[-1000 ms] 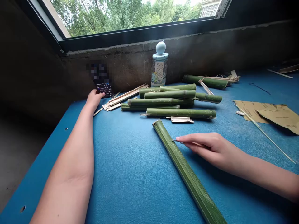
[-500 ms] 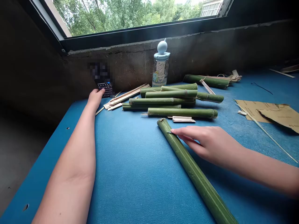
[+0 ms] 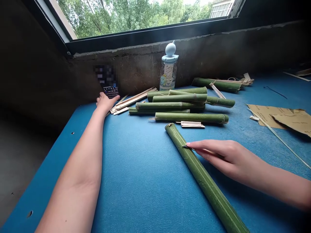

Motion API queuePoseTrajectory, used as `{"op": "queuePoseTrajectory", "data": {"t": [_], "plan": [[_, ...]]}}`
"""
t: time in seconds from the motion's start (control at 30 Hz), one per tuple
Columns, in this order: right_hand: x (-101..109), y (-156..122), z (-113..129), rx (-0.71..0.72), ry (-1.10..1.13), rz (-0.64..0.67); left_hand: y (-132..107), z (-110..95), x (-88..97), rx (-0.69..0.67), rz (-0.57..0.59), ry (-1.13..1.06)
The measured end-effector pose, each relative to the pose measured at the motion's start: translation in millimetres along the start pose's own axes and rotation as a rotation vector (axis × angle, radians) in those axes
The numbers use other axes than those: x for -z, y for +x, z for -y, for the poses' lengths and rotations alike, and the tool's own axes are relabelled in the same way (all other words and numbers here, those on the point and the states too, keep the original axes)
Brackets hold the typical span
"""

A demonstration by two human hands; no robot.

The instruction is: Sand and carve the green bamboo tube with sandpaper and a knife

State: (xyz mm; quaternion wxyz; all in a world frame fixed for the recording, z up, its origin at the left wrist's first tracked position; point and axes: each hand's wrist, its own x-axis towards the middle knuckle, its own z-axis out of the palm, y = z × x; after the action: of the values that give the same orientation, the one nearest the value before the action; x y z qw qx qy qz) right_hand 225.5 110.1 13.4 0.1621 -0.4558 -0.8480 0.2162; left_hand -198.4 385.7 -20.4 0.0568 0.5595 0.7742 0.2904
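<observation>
A long green bamboo pole [image 3: 201, 178] lies diagonally on the blue table [image 3: 136, 187]. My right hand [image 3: 221, 155] rests beside it, fingers pressed together on a thin dark-tipped tool [image 3: 187, 147] whose tip touches the pole's right side. My left hand [image 3: 105, 102] reaches to the far left of the table, fingers stretched flat, just below a small dark keypad device [image 3: 110, 92] that leans on the wall. The left hand holds nothing.
A pile of short green bamboo sections [image 3: 179, 105] lies behind the pole, with pale split strips [image 3: 131, 99] to its left and a small flat pale piece [image 3: 192, 124] in front. A bottle [image 3: 168, 72] stands by the wall. Brown sheets [image 3: 279, 116] and a thin stick [image 3: 279, 139] lie right.
My right hand slid up the pole towards its far end, then came back down a little. My left hand drew slightly back from the keypad device.
</observation>
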Motion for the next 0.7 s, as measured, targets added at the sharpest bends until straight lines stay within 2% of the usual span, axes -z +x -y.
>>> {"op": "queuePoseTrajectory", "data": {"t": [0.23, 0.43, 0.7], "plan": [[3, -21, -3, 0.052, 0.031, 0.009, -6, -7, 5.0, 0.012, 0.023, 0.076], [3, -24, -4, 0.063, 0.051, -0.015, -11, -11, 9.6, 0.040, 0.040, 0.078], [-10, -22, -5, -0.056, 0.187, -0.102, -14, -14, 12.5, 0.056, 0.048, 0.054]]}}
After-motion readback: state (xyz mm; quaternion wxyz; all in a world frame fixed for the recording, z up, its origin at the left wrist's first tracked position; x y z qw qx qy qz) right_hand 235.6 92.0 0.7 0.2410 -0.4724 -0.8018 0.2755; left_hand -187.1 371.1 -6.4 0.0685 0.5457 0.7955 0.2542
